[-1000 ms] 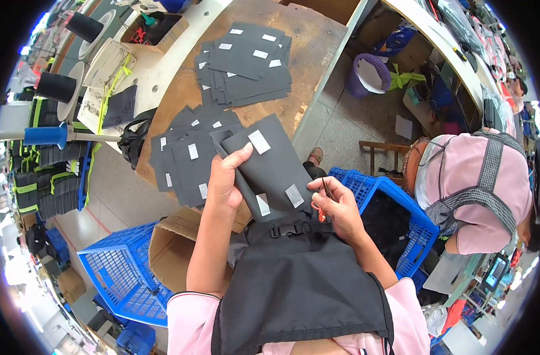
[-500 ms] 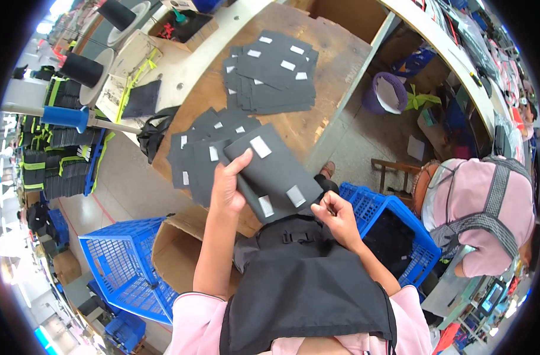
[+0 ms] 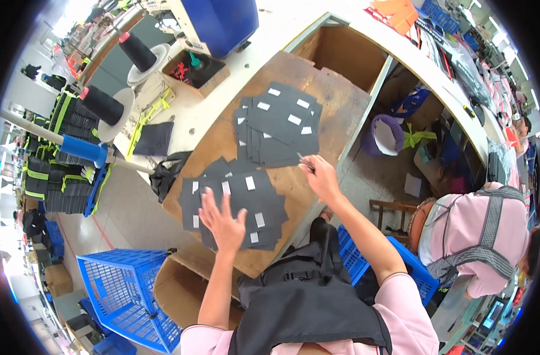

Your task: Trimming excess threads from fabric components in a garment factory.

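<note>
My left hand is spread open over the nearer pile of dark grey fabric pieces, fingers over its left part. White rectangular patches show on these flat pieces. A second pile of similar grey pieces lies farther back on the brown wooden board. At that pile's near right corner, my right hand is closed on thread snips; their pale metal tip points toward the pile, and the rest is mostly covered by my fingers.
Left of the board stand a sewing machine and black thread cones. Below are a blue crate and a cardboard box. Another blue crate stands at my right, near a person in pink. A purple bin sits beyond.
The grey piece held in my left hand now lies on the nearer pile, and that hand is open. My right hand has moved forward to the farther pile with the snips.
</note>
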A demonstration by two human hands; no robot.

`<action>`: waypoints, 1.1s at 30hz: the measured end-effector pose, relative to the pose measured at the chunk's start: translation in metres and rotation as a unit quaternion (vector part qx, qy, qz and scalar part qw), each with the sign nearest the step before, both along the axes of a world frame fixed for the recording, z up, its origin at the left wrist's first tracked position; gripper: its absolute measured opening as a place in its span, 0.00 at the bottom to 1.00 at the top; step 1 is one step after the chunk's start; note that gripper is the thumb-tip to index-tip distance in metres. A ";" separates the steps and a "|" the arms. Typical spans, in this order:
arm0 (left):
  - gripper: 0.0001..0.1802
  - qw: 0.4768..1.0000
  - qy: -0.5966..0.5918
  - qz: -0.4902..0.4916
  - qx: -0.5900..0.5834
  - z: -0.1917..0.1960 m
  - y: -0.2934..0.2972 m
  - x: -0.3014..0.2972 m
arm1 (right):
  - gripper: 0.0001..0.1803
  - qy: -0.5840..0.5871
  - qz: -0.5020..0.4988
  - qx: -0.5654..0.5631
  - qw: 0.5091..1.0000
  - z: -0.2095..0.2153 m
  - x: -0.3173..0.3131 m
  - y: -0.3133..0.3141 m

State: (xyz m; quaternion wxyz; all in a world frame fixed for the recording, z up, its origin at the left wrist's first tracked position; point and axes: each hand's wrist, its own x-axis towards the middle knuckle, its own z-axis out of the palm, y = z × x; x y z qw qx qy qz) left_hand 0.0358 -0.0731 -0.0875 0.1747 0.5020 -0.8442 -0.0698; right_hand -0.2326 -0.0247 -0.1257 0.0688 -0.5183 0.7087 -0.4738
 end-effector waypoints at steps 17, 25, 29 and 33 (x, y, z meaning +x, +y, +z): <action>0.29 0.969 0.232 0.075 0.040 -0.033 -0.003 -0.004 | 0.10 0.252 0.025 0.048 0.966 0.002 -0.056 -0.104; 0.42 0.541 0.573 0.078 0.610 0.040 0.012 -0.044 | 0.21 0.253 0.321 -0.046 0.911 0.079 0.076 0.048; 0.27 0.695 0.467 0.124 0.532 0.019 0.028 -0.045 | 0.21 0.177 0.344 0.085 0.918 0.084 0.113 0.085; 0.28 0.728 0.453 0.094 0.506 0.029 0.035 -0.012 | 0.19 -0.019 0.349 0.161 0.923 0.116 0.114 0.083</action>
